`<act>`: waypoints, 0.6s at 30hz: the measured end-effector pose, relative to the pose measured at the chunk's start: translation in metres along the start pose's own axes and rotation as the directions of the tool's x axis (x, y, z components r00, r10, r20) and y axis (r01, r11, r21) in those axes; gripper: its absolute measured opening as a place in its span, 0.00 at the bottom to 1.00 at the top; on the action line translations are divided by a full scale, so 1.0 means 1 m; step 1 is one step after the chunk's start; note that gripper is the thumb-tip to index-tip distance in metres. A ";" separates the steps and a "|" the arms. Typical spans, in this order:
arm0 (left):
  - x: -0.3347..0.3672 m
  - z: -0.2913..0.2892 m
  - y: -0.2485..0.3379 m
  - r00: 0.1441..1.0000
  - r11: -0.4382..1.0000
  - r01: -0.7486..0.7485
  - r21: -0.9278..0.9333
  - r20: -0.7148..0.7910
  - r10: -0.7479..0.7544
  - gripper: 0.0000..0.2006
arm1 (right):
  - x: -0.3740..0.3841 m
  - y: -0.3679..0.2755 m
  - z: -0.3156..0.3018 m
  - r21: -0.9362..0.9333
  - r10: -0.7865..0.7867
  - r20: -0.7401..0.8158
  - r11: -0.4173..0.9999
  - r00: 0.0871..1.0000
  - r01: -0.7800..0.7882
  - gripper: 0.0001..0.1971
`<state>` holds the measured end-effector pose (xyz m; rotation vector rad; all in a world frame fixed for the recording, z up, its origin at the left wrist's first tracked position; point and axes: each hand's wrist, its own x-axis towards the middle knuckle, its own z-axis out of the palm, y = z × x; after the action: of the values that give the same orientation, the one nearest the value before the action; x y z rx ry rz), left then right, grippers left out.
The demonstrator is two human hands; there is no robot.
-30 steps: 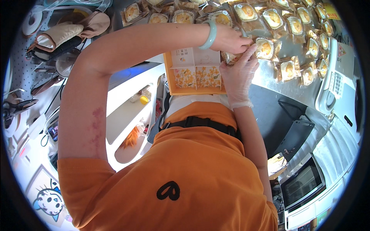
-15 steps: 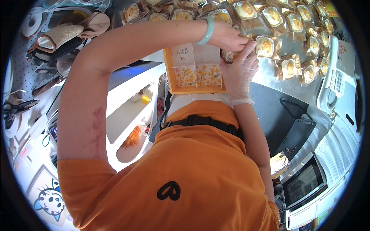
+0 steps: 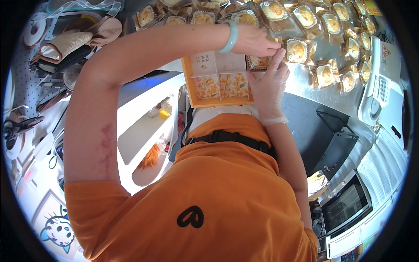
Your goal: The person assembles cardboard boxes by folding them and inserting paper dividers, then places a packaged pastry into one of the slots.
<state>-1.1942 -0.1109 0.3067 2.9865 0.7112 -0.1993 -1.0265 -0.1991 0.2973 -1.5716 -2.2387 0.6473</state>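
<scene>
An orange-yellow box (image 3: 189, 87) with white dividers sits against my waist, its visible floor panels printed with yellow flowers. In its far right compartment lies a wrapped pastry (image 3: 259, 62) in a pleated paper cup, partly covered by my hands. My bare left hand (image 3: 251, 40), with a pale green bangle (image 3: 231, 37) at the wrist, reaches across from the left; its fingers are closed together above the pastry. Over the box's right side, my right hand (image 3: 268, 89) in a clear glove has curled fingers, the index meeting the left fingertips. What either hand pinches is hidden.
Many wrapped pastries (image 3: 305, 16) cover the metal table (image 3: 301, 77) beyond the box and to the right. A white device with a keypad (image 3: 375, 96) stands at the right edge. Oven mitts (image 3: 70, 45) and scissors (image 3: 19, 124) are at the left.
The view has shifted slightly, so the box and pastries appear a little farther left. My hands stay together at the far right compartment, with the gloved fingers slightly moved.
</scene>
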 end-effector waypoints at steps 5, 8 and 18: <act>0.001 -0.008 0.003 0.996 0.999 0.042 0.000 0.080 -0.042 0.21 | -0.002 0.023 -0.012 0.112 0.015 0.020 0.994 1.000 -0.017 0.42; 0.000 -0.006 0.003 0.997 0.997 0.056 -0.051 0.052 -0.053 0.20 | 0.001 0.036 -0.017 0.089 -0.067 0.004 0.994 0.998 0.066 0.37; 0.001 -0.003 0.006 0.981 0.975 0.162 -0.149 0.127 -0.144 0.13 | 0.007 0.031 -0.015 -0.051 -0.135 0.003 0.990 0.991 0.135 0.31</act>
<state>-1.1902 -0.1151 0.3095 2.7458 0.8988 -0.3053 -0.9963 -0.1812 0.2933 -1.4275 -2.3545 0.5555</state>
